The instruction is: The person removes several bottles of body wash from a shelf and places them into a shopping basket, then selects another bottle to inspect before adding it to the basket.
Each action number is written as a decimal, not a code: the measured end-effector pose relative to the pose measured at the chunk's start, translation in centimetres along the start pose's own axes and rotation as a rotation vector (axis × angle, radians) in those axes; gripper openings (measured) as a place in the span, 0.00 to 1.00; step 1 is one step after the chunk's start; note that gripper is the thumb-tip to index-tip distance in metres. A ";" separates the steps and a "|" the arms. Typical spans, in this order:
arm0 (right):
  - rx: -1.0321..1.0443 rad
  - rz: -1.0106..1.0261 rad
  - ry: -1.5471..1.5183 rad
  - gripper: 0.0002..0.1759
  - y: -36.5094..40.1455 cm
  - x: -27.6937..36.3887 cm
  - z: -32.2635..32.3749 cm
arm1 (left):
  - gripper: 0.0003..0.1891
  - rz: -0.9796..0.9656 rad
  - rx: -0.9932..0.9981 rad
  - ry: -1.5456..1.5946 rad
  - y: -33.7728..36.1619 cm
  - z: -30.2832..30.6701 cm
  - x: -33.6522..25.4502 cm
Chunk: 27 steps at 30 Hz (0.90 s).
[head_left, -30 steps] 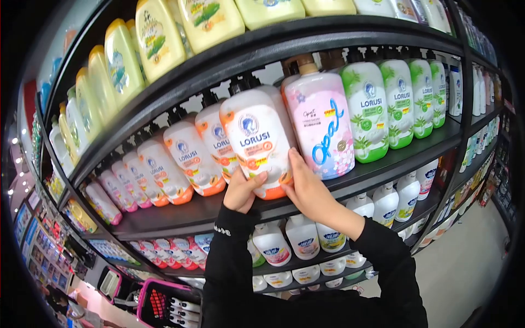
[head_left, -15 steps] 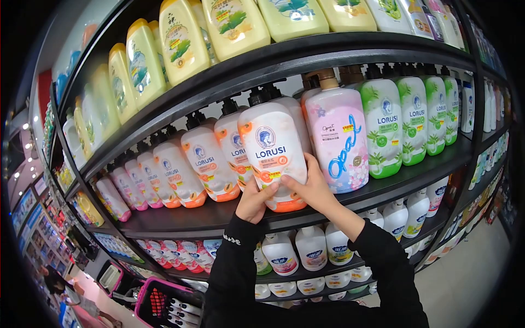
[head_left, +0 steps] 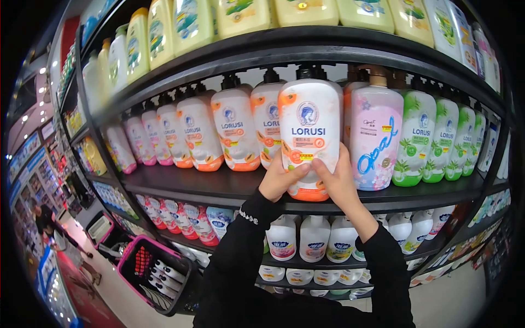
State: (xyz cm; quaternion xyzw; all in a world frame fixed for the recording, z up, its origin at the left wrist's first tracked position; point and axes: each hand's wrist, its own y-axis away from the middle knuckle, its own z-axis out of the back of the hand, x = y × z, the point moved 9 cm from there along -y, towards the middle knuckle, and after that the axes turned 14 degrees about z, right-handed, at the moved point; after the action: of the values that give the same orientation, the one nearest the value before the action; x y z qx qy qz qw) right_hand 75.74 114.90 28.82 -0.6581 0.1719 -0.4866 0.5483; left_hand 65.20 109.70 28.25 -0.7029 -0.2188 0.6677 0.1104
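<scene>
A white and orange LORUSI bottle with a black pump stands upright between my two hands, at the front of the middle shelf. My left hand wraps its lower left side, thumb across the front. On the lower right side my right hand grips it, thumb also on the front. Whether the base touches the shelf I cannot tell. Matching orange bottles stand in a row to the left. Just right of my right hand is a pink Opal bottle, then green LORUSI bottles.
Yellow bottles line the shelf above. White bottles fill the one below. A pink-rimmed black basket holding several items is at the lower left. Behind it, a person is in the aisle.
The view has swung, so the shelves look more level and the held bottle appears further right and more upright. Both hands keep their hold on it. More of the basket shows.
</scene>
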 end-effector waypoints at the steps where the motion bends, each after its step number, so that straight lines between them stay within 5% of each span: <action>1: -0.011 -0.041 -0.041 0.33 0.1 0.1 0.0 | 0.28 -0.038 0.016 -0.012 0.1 -0.3 -0.4; 14: -0.021 -0.154 -0.213 0.28 1.2 1.1 -0.5 | 0.23 -0.038 -0.086 -0.079 2.9 -1.2 -2.3; 27: 0.107 -0.188 -0.284 0.39 7.5 3.6 -3.1 | 0.31 0.002 -0.250 -0.154 10.6 -0.1 0.6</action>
State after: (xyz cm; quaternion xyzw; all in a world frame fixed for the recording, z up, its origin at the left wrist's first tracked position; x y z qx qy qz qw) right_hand 77.19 107.87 23.54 -0.7034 0.0042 -0.4463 0.5532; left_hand 66.98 100.70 22.99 -0.6580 -0.3074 0.6874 0.0046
